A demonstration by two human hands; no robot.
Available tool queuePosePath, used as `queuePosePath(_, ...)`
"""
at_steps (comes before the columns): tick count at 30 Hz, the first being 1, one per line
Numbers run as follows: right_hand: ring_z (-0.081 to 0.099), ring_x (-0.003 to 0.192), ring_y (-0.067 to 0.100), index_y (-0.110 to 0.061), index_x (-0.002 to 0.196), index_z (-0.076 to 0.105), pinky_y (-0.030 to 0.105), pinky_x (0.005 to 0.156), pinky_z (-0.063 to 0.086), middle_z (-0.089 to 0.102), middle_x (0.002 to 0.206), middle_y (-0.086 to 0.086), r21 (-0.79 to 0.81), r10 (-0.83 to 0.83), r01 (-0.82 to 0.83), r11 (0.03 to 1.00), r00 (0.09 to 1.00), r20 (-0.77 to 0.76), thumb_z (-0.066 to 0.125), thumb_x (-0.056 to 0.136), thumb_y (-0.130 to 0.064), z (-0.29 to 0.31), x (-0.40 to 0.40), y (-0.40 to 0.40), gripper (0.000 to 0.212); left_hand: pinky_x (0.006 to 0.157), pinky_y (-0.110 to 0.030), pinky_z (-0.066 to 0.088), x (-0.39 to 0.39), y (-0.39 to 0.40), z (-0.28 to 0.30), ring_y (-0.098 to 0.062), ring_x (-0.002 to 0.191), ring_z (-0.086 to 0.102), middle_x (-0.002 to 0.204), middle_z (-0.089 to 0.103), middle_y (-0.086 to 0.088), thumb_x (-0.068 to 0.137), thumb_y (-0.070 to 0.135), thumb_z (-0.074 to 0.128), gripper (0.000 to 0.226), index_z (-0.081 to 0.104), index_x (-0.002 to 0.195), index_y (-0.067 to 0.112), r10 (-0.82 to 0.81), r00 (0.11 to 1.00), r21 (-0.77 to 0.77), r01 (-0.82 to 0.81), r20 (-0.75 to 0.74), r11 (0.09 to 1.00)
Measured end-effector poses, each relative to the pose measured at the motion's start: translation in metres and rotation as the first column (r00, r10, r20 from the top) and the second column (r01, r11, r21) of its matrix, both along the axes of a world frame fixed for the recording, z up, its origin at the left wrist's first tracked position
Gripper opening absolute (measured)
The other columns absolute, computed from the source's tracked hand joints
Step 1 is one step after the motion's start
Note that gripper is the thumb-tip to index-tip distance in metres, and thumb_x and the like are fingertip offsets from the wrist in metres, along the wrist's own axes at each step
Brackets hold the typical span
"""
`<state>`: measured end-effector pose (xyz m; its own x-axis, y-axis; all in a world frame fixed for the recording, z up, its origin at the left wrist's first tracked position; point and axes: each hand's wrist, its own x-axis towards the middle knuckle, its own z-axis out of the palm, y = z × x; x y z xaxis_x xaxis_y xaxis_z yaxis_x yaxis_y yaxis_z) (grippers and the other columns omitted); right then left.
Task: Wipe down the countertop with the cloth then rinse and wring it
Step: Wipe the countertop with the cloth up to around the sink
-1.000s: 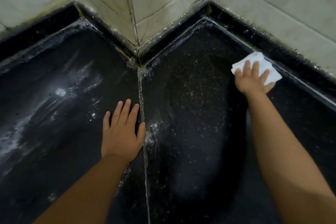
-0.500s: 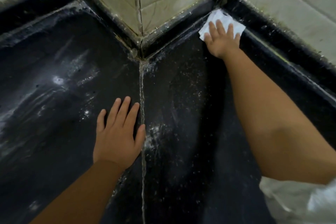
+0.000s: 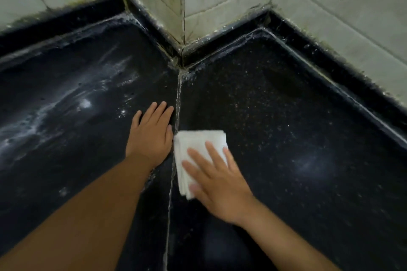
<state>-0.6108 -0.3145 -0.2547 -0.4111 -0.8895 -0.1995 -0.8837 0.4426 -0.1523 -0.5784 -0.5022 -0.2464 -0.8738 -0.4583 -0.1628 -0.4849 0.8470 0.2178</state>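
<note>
Since half a second back, your right hand [image 3: 217, 179] has dragged the folded white cloth [image 3: 199, 149] from the far corner by the tiled wall [image 3: 330, 6] down to the seam [image 3: 172, 171] between the two black countertop [image 3: 297, 116] slabs. Fingers are spread flat, pressing on it, not pinching. Your left hand [image 3: 152, 136] is also flat and spread, just across the seam and just beside the cloth's left edge. The cloth's long side runs along the seam, so I'd guess the dusty white smears [image 3: 55, 108] off to the left are next, and that's your left hand's side.
</note>
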Motion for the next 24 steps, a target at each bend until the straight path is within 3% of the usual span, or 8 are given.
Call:
queuePosePath(5,0.0,0.144,0.015,-0.034,0.133,0.037,0.04,0.108,0.014,0.036,0.144,-0.011,-0.011,0.049,-0.05,0.999,0.998,-0.031,0.012,0.097,-0.049,0.001,0.025,0.082,0.047,0.116,-0.038,0.001,0.008,0.006,0.007,-0.014,0.144,0.002,0.157,0.009,0.003,0.1,0.029,0.021,0.049,0.011,0.147,0.02,0.032,0.999,0.018,-0.032,-0.02,0.999)
queuePosePath(9,0.006,0.142,0.016,-0.027,0.139,0.035,0.037,0.108,0.005,0.038,0.146,-0.004,0.05,-0.192,0.194,0.98,0.98,-0.056,0.0,0.094,-0.054,0.009,-0.006,0.073,0.062,0.117,-0.037,0.004,0.044,0.012,0.019,-0.014,0.145,0.002,0.157,0.008,0.001,0.1,0.029,0.024,0.051,0.011,0.147,0.018,0.049,0.997,0.05,-0.046,-0.056,0.998)
queuePosePath(11,-0.002,0.143,0.02,-0.03,0.146,0.016,0.04,0.112,-0.001,0.012,0.155,-0.007,-0.007,-0.334,0.334,0.942,0.942,-0.027,-0.005,0.088,-0.057,0.01,-0.026,0.041,0.066,0.117,-0.036,0.005,0.071,0.014,0.017,-0.014,0.144,0.003,0.156,0.01,0.001,0.099,0.029,0.026,0.05,0.014,0.147,0.017,0.033,0.999,0.058,-0.03,-0.041,0.998)
queuePosePath(13,-0.014,0.143,0.021,-0.032,0.146,0.001,0.045,0.113,-0.007,-0.009,0.156,-0.01,0.076,-0.459,0.455,0.887,0.887,0.051,0.006,0.095,-0.051,0.012,-0.049,-0.002,0.055,0.114,-0.037,0.013,0.1,0.016,0.014,-0.015,0.142,0.014,0.153,0.024,-0.004,0.097,0.032,0.027,0.049,0.029,0.143,0.013,0.028,0.999,0.041,-0.027,-0.04,0.999)
queuePosePath(15,-0.016,0.142,0.023,-0.031,0.147,0.001,0.048,0.113,-0.008,-0.01,0.156,-0.008,0.068,-0.506,0.502,0.862,0.86,0.065,0.014,0.098,-0.044,0.014,-0.066,-0.045,0.052,0.1,-0.041,0.03,0.123,0.017,0.01,-0.024,0.128,0.043,0.135,0.051,-0.012,0.089,0.032,0.03,0.052,0.053,0.127,0.006,0.007,0.999,0.008,-0.006,-0.038,1.0)
queuePosePath(18,-0.015,0.142,0.027,-0.028,0.147,0.002,0.051,0.112,-0.009,-0.009,0.156,-0.006,0.067,-0.523,0.518,0.853,0.847,0.098,0.015,0.098,-0.042,0.012,-0.077,-0.099,0.052,0.09,-0.041,0.036,0.143,0.014,0.007,-0.031,0.113,0.059,0.122,0.062,-0.014,0.083,0.03,0.035,0.049,0.062,0.114,0.004,0.031,0.999,-0.035,-0.032,-0.031,0.999)
queuePosePath(22,-0.011,0.143,0.028,-0.026,0.147,0.003,0.051,0.113,-0.006,-0.005,0.157,-0.005,0.038,-0.394,0.392,0.919,0.916,0.075,0.017,0.099,-0.039,0.013,-0.067,-0.13,0.052,0.098,-0.044,0.03,0.148,0.008,0.004,-0.033,0.123,0.05,0.13,0.055,-0.016,0.085,0.022,0.05,0.041,0.058,0.121,0.003,0.089,0.99,-0.043,-0.094,-0.108,0.995)
queuePosePath(24,-0.009,0.143,0.026,-0.028,0.147,0.006,0.049,0.113,-0.004,-0.002,0.157,-0.006,0.051,-0.263,0.26,0.964,0.962,0.069,0.017,0.099,-0.039,0.013,-0.05,-0.121,0.051,0.108,-0.042,0.022,0.147,0.003,0.004,-0.03,0.135,0.035,0.142,0.043,-0.013,0.092,0.018,0.049,0.041,0.048,0.131,0.005,0.144,0.981,0.0,-0.145,-0.129,0.989)
